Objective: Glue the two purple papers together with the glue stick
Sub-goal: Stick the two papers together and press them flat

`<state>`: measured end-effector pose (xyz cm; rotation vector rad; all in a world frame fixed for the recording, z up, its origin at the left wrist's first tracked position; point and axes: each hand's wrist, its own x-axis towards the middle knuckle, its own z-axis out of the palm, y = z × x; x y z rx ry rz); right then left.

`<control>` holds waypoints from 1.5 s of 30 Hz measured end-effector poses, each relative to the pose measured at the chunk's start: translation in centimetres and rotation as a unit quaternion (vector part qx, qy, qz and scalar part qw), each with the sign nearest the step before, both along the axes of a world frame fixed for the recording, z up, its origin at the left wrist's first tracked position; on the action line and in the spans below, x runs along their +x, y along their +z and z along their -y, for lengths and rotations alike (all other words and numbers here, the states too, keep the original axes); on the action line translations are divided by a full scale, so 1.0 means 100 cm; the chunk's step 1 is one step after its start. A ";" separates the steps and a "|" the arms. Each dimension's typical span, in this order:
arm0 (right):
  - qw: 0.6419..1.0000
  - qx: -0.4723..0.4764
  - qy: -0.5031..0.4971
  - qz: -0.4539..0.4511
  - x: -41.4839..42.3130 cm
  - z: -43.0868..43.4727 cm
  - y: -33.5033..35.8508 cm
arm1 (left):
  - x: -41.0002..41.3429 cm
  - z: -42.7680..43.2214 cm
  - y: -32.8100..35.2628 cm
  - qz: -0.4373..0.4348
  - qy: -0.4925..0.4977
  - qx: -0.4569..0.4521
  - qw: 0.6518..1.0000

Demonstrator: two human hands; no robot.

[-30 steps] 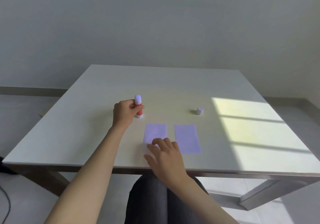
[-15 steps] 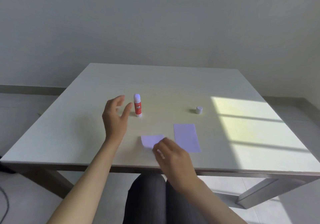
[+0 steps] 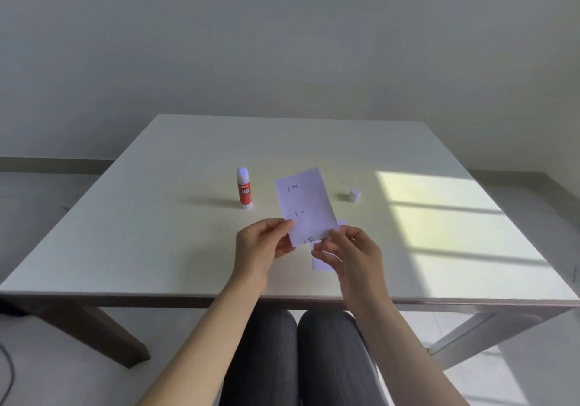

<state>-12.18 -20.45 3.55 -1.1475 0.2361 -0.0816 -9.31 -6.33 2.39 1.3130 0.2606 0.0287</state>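
Observation:
I hold one purple paper (image 3: 306, 204) up above the table, tilted, its pale side with small printed marks facing me. My left hand (image 3: 262, 247) pinches its lower left corner and my right hand (image 3: 351, 253) pinches its lower right corner. The second purple paper (image 3: 320, 262) lies flat on the table beneath, mostly hidden by my right hand. The red glue stick (image 3: 244, 189) stands upright and uncapped to the left of the raised paper, apart from both hands. Its white cap (image 3: 354, 195) sits on the table to the right.
The white table (image 3: 157, 233) has a sunlit patch (image 3: 439, 226) on its right side. My knees in grey trousers show under the front edge. A pale wall rises behind the table.
My left hand let go of the glue stick and came over to the paper. My right hand lifted the left paper off the table; both hands now hold it raised and turned.

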 end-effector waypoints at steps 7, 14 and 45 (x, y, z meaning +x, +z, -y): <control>0.971 -0.236 -0.015 -0.016 0.023 0.042 0.005 | 0.021 0.010 0.001 0.018 -0.055 0.187 0.981; 0.861 -0.504 -0.013 -0.068 0.027 0.056 -0.023 | 0.029 0.022 -0.022 -0.005 -0.092 0.391 0.916; 0.720 -0.693 0.006 0.037 0.030 0.057 -0.056 | 0.034 0.024 -0.035 0.106 -0.148 0.613 0.769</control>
